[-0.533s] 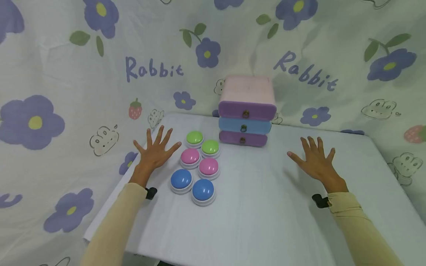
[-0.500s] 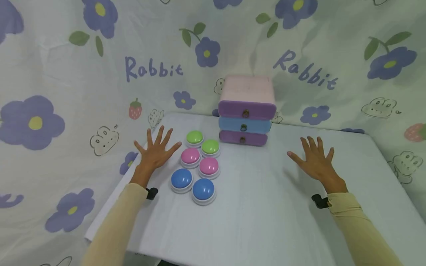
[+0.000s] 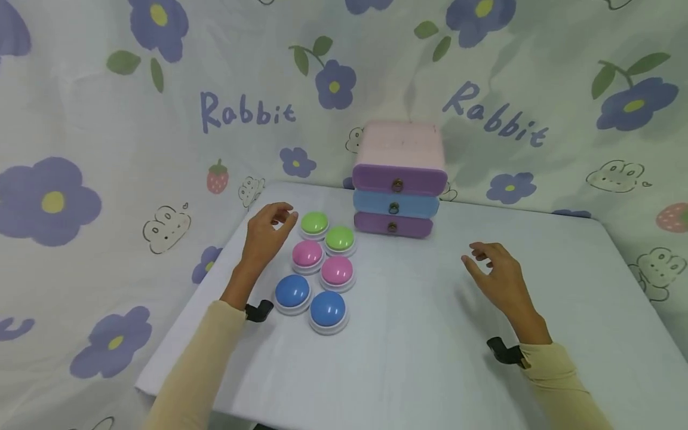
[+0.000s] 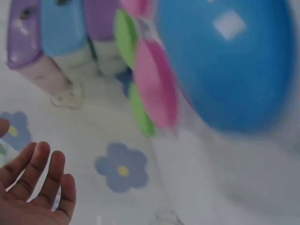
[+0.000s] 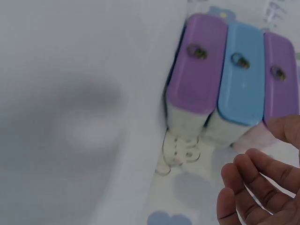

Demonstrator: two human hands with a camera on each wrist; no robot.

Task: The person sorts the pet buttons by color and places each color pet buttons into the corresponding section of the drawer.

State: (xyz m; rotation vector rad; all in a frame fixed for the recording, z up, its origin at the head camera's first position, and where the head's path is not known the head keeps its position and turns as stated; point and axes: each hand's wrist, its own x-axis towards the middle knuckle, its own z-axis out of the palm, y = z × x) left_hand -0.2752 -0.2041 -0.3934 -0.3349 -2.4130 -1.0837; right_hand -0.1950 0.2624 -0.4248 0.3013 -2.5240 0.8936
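My left hand is over the left side of the table, just left of the push buttons, fingers loosely bent and holding nothing. Domed push buttons on white bases stand in pairs: green at the back, pink in the middle, blue in front. Over the table's right part, my right hand has relaxed, half-curled fingers with nothing in them. Both wrist views show an empty palm, the left hand low at the left and the right hand at the lower right.
At the back of the table stands a small drawer cabinet with a pink top, purple and blue drawer fronts and ring pulls, all closed. A flowered "Rabbit" cloth hangs behind. The white tabletop ends near the front left.
Both hands have gone from spread, straight fingers to loosely curled ones. The left forearm has shifted slightly right; the right hand has drawn back a little. Buttons and cabinet stay put.
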